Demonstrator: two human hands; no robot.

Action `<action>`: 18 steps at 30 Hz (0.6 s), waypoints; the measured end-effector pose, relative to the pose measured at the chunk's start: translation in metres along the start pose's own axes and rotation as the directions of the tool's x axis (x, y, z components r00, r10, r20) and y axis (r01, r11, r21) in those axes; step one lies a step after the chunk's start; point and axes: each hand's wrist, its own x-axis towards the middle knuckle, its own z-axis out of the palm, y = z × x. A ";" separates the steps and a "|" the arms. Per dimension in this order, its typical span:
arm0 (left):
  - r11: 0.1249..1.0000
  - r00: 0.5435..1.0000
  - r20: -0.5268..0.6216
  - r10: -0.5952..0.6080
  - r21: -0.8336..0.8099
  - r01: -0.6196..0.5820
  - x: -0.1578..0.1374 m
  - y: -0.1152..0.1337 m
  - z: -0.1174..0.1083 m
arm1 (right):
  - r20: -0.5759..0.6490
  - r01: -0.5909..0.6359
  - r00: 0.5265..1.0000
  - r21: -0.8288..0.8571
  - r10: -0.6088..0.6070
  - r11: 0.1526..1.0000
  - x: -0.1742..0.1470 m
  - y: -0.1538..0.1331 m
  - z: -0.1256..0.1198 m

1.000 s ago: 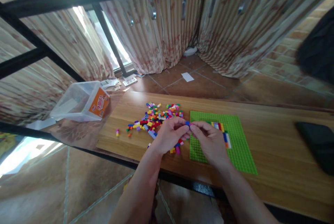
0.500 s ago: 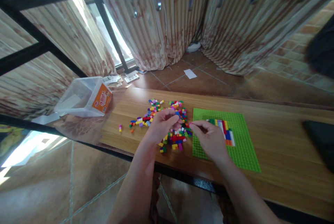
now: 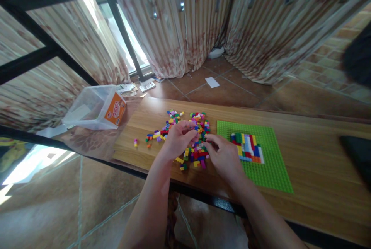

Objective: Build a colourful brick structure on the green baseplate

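My left hand [image 3: 180, 139] hovers over a loose pile of small coloured toy bricks [image 3: 197, 156]. Its thumb and fingers are curled together, and what they hold, if anything, is too small to make out. From the right, my right hand [image 3: 223, 155] reaches to the pile's edge. A small gap shows between its thumb and index fingertips, with no brick plainly between them. Beyond that hand lies a green baseplate [image 3: 271, 171]. On it sits a flat block of joined bricks [image 3: 251, 148] in white, red, blue, yellow, green and orange, partly covered by my right hand.
Everything lies on a long wooden table [image 3: 313, 156]. A clear plastic bin [image 3: 92, 108] with an orange label stands past its left end. A dark flat object [image 3: 358, 160] rests at the far right. White paper [image 3: 212, 82] lies on the tiled floor.
My right hand has moved left from the baseplate's edge to the brick pile, uncovering more of the joined bricks. My left hand stays nearly in place. The view has shifted slightly.
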 end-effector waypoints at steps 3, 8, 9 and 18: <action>0.999 1.000 0.021 -0.020 0.027 0.019 0.001 -0.003 -0.001 | -0.019 0.004 1.000 -0.009 -0.004 1.000 -0.001 0.003 -0.005; 0.995 0.996 0.049 -0.080 0.068 0.077 0.001 -0.004 0.002 | -0.031 -0.016 0.999 0.079 0.019 0.997 -0.002 0.005 -0.011; 0.994 0.994 0.070 -0.087 0.066 0.083 0.001 -0.004 0.004 | -0.023 -0.020 0.999 0.112 0.022 0.993 -0.002 0.004 -0.012; 0.993 0.952 0.286 -0.104 -0.025 0.116 -0.003 -0.014 0.023 | -0.006 0.087 0.996 0.140 -0.087 0.986 -0.003 0.001 -0.021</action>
